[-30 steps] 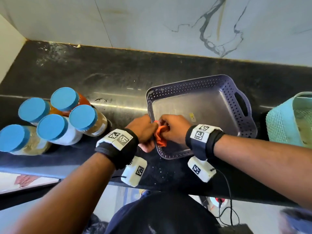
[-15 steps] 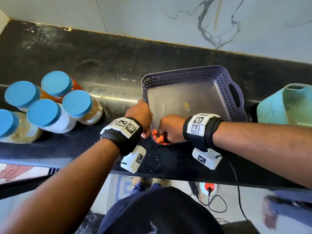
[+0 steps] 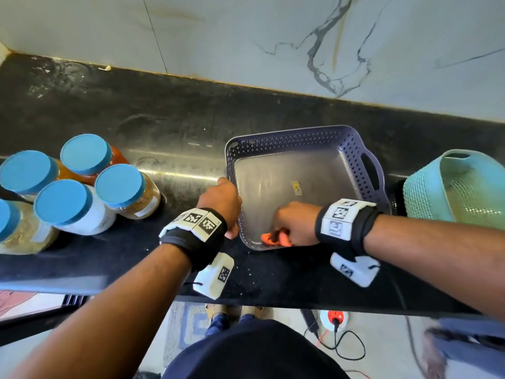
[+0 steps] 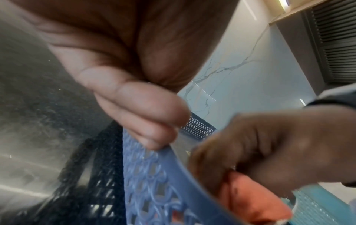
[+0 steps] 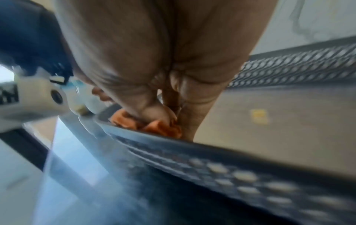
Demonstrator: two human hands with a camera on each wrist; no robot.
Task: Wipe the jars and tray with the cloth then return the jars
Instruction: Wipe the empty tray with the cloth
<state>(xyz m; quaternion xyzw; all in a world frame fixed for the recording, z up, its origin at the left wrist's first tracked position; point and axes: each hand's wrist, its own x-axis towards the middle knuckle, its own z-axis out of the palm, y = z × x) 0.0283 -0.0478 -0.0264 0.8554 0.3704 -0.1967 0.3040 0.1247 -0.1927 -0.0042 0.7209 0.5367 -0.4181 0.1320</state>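
Now | right hand [image 3: 296, 222] grips cloth [image 3: 274, 239] inside tray [image 3: 352, 149] | left hand [image 3: 220, 201] holds rim

Home kitchen: black stone counter [image 3: 169, 124], marble-veined wall tiles [image 3: 273, 36], blue-lidded jars [image 3: 82, 187] of spices, plastic baskets [image 3: 459, 187], power strip [image 3: 337, 317] on floor.

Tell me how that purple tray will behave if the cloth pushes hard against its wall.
The tray looks like thin perforated plastic, so its wall probably flexes. Empty, on the glossy counter, it would likely slide; the left hand gripping its rim should prevent that.
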